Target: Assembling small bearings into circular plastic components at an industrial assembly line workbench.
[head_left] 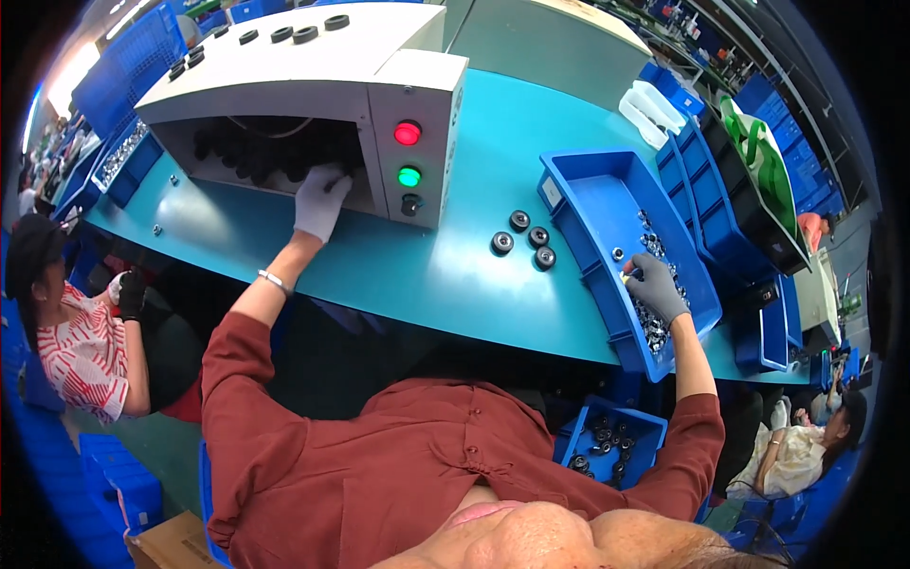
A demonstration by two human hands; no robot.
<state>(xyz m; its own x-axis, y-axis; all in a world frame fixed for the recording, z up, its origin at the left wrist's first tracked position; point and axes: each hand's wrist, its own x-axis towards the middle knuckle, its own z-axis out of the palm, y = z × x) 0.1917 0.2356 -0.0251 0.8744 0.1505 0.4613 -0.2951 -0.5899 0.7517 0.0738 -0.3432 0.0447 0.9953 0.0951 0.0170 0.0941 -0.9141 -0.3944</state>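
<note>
My left hand (322, 201), in a white glove, reaches into the dark opening of a white metal box (277, 100). Its fingers are curled beside a heap of black rings (248, 156); whatever they grasp is hidden. Over the blue bin (592, 175) on the right, my right hand (656, 286) wears a grey glove with bare fingertips. Those fingers are pinched together, and what is between them is too small to make out. Small shiny metal parts (654, 332) lie in the bin under and around this hand. Several black wheels with metal centres (502, 243) sit on the table left of the bin.
A red button (408, 133), a green button (409, 176) and a black knob are on the box front. More black rings (305, 35) rest on its top. A lower blue bin (611, 431) holds black wheels. Other people sit at both sides.
</note>
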